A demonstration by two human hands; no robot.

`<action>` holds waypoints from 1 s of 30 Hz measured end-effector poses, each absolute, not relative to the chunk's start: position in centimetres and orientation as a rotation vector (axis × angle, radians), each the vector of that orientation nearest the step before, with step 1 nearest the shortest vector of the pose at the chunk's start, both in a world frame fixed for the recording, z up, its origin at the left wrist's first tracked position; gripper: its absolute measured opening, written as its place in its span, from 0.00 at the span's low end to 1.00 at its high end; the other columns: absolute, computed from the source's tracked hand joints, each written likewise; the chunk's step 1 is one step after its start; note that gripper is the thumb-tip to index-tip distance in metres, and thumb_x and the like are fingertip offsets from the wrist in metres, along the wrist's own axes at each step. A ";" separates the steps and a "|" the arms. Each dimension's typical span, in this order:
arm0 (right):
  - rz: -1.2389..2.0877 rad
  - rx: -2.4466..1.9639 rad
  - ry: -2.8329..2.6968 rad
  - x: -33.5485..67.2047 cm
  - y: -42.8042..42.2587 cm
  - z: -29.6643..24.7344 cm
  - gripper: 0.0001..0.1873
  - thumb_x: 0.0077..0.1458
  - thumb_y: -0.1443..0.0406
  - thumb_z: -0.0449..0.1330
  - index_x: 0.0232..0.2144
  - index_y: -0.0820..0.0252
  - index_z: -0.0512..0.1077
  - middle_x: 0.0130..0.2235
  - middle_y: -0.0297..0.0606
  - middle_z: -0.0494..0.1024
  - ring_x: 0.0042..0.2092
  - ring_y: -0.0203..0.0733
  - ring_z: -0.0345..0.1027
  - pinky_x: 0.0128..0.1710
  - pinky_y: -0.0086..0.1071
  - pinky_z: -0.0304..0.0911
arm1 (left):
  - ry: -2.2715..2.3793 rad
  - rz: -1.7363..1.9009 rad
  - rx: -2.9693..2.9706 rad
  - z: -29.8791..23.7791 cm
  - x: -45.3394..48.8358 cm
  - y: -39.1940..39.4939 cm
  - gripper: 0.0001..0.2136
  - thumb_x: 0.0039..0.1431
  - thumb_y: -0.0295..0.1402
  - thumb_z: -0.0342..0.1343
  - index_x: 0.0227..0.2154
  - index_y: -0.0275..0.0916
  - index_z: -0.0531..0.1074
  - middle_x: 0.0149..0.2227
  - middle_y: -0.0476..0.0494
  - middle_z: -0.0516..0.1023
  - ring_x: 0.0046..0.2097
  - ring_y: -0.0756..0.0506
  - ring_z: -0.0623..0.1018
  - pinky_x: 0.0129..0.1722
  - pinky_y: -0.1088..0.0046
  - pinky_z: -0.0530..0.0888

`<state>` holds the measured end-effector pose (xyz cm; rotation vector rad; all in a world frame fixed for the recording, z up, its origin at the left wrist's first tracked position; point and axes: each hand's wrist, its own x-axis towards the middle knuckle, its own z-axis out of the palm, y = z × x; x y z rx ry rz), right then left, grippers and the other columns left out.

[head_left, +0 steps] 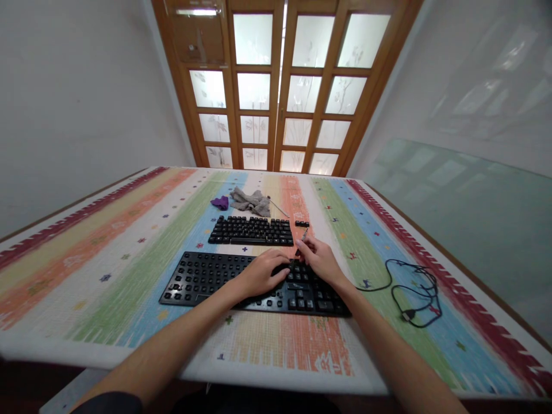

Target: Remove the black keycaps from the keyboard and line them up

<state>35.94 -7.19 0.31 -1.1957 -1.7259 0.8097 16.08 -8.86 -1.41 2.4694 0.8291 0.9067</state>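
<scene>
A black keyboard lies along the near part of the table, its left side stripped to bare switches and keycaps still on its right side. My left hand rests over its middle, thumb and forefinger apart at the keys. Just to the right, my right hand is closed around a slim tool with a silvery shaft and a dark part near the keys; its exact kind is unclear. The fingers hide the spot being worked on. Beyond the keyboard, loose black keycaps stand arranged in rows.
A small row of keycaps sits right of the larger group. Farther back lie a grey cloth, a purple cloth and a thin rod. The coiled USB cable is at right on the striped tablecloth.
</scene>
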 end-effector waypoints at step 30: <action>0.879 -0.790 -1.507 38.2 -8.0 2.0 0.29 0.52 0.39 0.58 0.36 0.59 0.70 0.29 0.39 0.77 0.29 0.42 0.72 0.32 0.36 0.69 | 0.628 0.920 1.261 2.1 18.5 -6.9 0.36 0.38 0.35 0.75 0.50 0.37 0.64 0.32 0.48 0.79 0.34 0.48 0.79 0.42 0.66 0.74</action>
